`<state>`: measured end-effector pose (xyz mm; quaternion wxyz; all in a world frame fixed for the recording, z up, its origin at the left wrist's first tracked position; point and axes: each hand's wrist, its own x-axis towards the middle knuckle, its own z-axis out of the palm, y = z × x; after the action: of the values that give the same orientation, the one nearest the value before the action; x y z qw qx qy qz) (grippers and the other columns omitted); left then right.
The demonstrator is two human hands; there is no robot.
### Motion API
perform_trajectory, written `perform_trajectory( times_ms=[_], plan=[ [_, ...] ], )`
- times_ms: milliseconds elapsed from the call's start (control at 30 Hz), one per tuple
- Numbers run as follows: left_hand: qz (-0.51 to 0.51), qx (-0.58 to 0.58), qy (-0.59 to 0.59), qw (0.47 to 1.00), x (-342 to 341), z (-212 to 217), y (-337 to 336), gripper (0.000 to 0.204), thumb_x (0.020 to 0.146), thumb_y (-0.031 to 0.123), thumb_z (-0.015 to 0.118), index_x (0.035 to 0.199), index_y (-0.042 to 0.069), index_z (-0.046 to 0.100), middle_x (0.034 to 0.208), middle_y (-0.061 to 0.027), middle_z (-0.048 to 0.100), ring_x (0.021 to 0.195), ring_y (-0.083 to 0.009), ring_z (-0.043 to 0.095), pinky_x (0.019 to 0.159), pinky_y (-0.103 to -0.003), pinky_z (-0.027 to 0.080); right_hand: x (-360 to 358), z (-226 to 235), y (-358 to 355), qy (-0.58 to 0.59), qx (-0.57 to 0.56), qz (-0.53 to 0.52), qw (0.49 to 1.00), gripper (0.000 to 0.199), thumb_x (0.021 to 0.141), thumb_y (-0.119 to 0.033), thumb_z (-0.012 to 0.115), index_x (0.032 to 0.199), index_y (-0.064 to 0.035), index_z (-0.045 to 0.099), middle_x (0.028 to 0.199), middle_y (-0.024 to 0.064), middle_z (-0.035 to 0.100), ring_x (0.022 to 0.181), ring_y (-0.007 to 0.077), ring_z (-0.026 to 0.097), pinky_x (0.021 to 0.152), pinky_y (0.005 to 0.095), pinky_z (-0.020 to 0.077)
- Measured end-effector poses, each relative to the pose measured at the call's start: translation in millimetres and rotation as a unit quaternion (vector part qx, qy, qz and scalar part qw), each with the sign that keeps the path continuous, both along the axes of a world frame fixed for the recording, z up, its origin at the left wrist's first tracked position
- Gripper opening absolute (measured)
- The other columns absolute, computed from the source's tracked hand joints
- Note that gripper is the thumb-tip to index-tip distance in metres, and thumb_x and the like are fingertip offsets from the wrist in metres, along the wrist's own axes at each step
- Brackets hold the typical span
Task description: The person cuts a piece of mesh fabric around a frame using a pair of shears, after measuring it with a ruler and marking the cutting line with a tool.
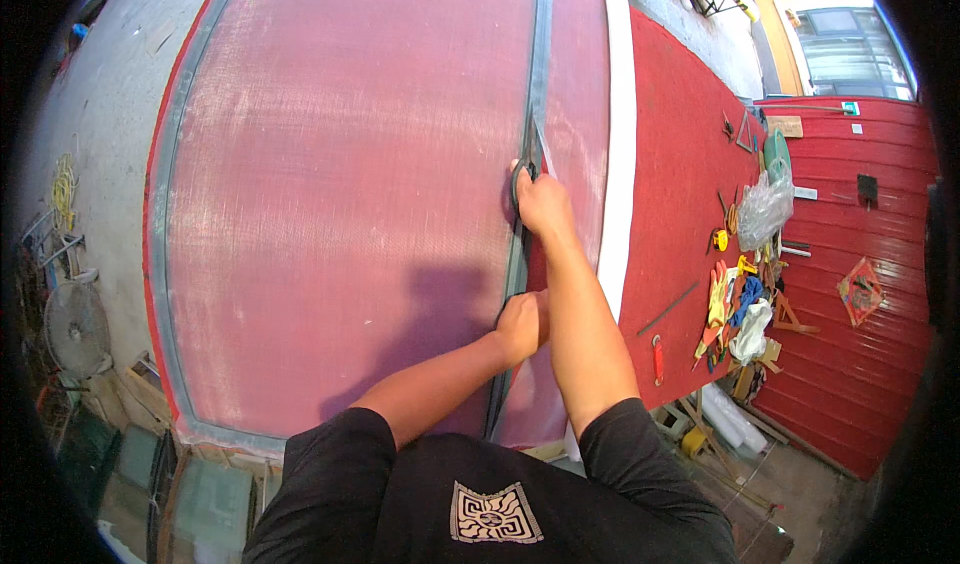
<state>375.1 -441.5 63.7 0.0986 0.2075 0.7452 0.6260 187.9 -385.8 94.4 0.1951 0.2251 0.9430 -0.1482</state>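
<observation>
A large translucent sheet (350,164) with a grey border strip (543,34) lies over a red table surface. My right hand (545,205) is closed round the dark handles of a pair of scissors (519,186), whose blades point away from me along the inner side of the right strip. Nearer to me, my left hand (521,326) is closed on the sheet's cut edge beside the strip; its fingertips are partly hidden. Between the two hands the slit gapes and bare red shows through.
A white roll (619,114) runs lengthwise right of the sheet. Farther right on the red surface lie a red-handled knife (658,360), a thin rod (668,309), yellow gloves (715,309), a yellow tape measure (720,240) and crumpled clear plastic (765,210). A fan (77,329) stands at the left.
</observation>
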Motion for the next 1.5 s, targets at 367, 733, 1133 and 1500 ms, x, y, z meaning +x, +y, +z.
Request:
perform_trajectory(
  times_ms=[367, 733, 1133, 1500],
  plan=[
    [-0.021, -0.086, -0.025, 0.996, 0, -20, 9, 0.013, 0.096, 0.013, 0.062, 0.105, 0.006, 0.068, 0.094, -0.0196, 0.072, 0.084, -0.0429, 0.073, 0.072, -0.055, 0.059, -50, -14, 8, 0.042, 0.041, 0.028, 0.998, 0.092, 0.105, -0.074, 0.041, 0.105, 0.0113, 0.077, 0.107, 0.0381, 0.073, 0.111, 0.0516, 0.071, 0.099, 0.0561, 0.0533],
    [-0.01, -0.079, -0.002, 0.997, 2, -30, 12, 0.014, 0.099, 0.018, 0.059, 0.105, 0.007, 0.065, 0.09, -0.0169, 0.068, 0.079, -0.0427, 0.071, 0.069, -0.056, 0.058, -112, -22, 10, -0.015, -0.01, 0.027, 0.999, 0.082, 0.107, -0.066, 0.042, 0.119, 0.0084, 0.075, 0.127, 0.0372, 0.069, 0.125, 0.0509, 0.066, 0.108, 0.0561, 0.0508],
    [-0.033, -0.112, -0.02, 0.993, 0, -22, 9, 0.022, 0.1, 0.02, 0.06, 0.118, 0.009, 0.069, 0.095, -0.0147, 0.071, 0.082, -0.04, 0.073, 0.071, -0.054, 0.06, -176, -33, 23, 0.04, 0.016, 0.069, 0.997, 0.087, 0.107, -0.07, 0.04, 0.096, 0.0095, 0.075, 0.086, 0.0269, 0.072, 0.086, 0.041, 0.072, 0.082, 0.0509, 0.0552],
    [-0.015, -0.094, 0.049, 0.994, 1, -32, 11, 0.064, 0.093, 0.012, 0.065, 0.157, 0.017, 0.057, 0.086, -0.0086, 0.062, 0.077, -0.0294, 0.071, 0.067, -0.045, 0.061, -245, -10, 6, 0.013, 0.017, 0.082, 0.996, 0.079, 0.11, -0.057, 0.034, 0.092, 0.0049, 0.079, 0.083, 0.0234, 0.077, 0.093, 0.039, 0.077, 0.093, 0.0495, 0.0554]
  ],
)
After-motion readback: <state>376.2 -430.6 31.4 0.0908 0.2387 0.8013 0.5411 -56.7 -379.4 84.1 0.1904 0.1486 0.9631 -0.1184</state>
